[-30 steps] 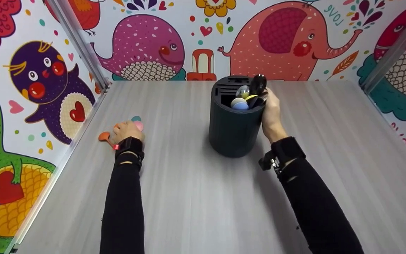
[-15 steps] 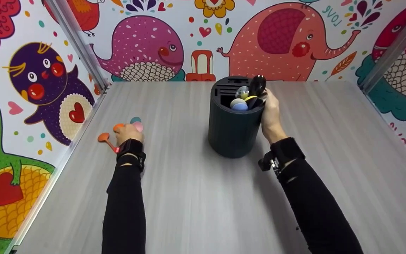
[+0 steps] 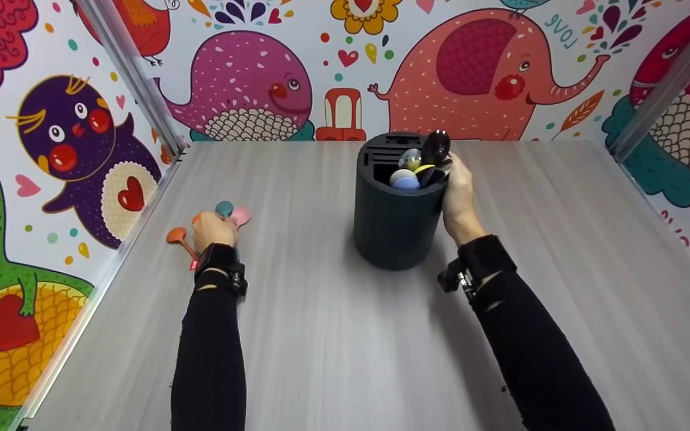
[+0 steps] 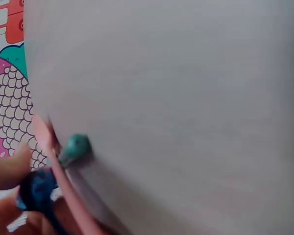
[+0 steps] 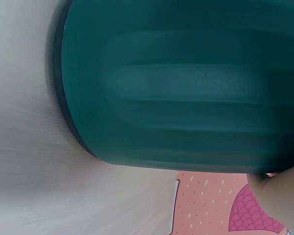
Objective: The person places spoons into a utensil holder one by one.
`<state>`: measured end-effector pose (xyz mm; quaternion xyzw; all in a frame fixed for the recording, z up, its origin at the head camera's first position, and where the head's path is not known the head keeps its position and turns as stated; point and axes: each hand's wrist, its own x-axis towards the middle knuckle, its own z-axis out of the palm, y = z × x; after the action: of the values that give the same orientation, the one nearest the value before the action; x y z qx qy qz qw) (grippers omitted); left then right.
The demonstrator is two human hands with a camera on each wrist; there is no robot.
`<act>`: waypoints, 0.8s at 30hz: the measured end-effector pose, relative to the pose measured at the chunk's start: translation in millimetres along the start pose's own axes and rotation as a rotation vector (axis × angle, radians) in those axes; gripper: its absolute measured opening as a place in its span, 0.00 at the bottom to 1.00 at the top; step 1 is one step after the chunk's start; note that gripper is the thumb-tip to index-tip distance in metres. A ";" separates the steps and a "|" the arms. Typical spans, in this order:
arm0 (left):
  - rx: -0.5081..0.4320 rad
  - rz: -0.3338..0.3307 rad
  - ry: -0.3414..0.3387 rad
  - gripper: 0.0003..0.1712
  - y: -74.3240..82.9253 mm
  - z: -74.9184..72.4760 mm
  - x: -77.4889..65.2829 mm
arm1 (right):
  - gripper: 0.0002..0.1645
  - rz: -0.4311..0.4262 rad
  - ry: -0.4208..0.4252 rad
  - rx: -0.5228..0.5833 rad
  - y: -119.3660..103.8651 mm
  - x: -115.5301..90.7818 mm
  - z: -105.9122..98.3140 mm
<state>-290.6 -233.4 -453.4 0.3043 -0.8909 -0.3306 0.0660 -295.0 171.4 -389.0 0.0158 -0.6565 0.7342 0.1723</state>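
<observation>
My left hand [image 3: 214, 230] is low over the table at the left, among several small spoons. In the left wrist view, its thumb and fingers close around a dark blue spoon [image 4: 36, 188], which the hand hides in the head view. A pink spoon [image 3: 240, 215] and a teal spoon [image 3: 224, 208] show just beyond the fingers. One orange spoon [image 3: 178, 236] lies left of the hand, and another orange piece [image 3: 196, 218] peeks out behind the knuckles. My right hand [image 3: 460, 194] grips the right side of a dark green utensil holder [image 3: 396, 230] near its rim.
The upright holder has a slotted section [image 3: 384, 154]. Its open part carries black-handled utensils [image 3: 435, 148] and round heads in white and blue [image 3: 405, 179]. Cartoon-printed panels [image 3: 249, 90] wall the grey table [image 3: 309, 335] at the back and sides.
My left hand has drawn slightly nearer and left. The pink spoon has shifted right, and more of it and the teal spoon shows. My right hand and the holder stay in place.
</observation>
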 end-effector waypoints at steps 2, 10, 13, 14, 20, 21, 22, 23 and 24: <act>-0.029 0.004 0.024 0.20 1.6 -2.8 0.1 | 0.23 -0.001 -0.001 -0.006 0.0 -0.2 0.0; -0.116 0.012 0.070 0.30 18.5 -10.6 -2.1 | 0.21 -0.004 0.010 0.018 -0.1 -0.6 0.4; -0.156 0.021 0.104 0.29 24.1 -9.3 -4.2 | 0.21 -0.006 0.009 0.019 -0.7 -0.6 0.1; -0.167 0.026 0.115 0.28 25.5 -8.8 -4.7 | 0.22 -0.006 0.009 0.017 -0.7 -0.7 0.0; -0.216 0.022 0.138 0.30 36.5 -13.0 -6.4 | 0.22 -0.001 0.005 0.006 -0.4 -1.1 -0.5; -0.225 0.009 0.128 0.31 39.3 -15.1 -6.8 | 0.22 -0.003 0.003 0.005 -0.4 -1.1 -0.4; -0.237 -0.003 0.115 0.32 42.3 -17.5 -7.2 | 0.22 -0.004 0.002 0.005 -0.4 -1.0 -0.5; -0.245 -0.013 0.098 0.33 45.6 -19.6 -7.5 | 0.22 -0.006 0.001 0.004 -0.3 -0.9 -0.7; -0.247 -0.015 0.084 0.33 49.2 -21.6 -8.4 | 0.22 -0.010 0.000 0.000 -0.2 -0.6 -1.0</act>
<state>-301.5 -211.0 -405.1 0.3143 -0.8374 -0.4254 0.1380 -294.1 172.2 -389.2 0.0191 -0.6565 0.7334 0.1756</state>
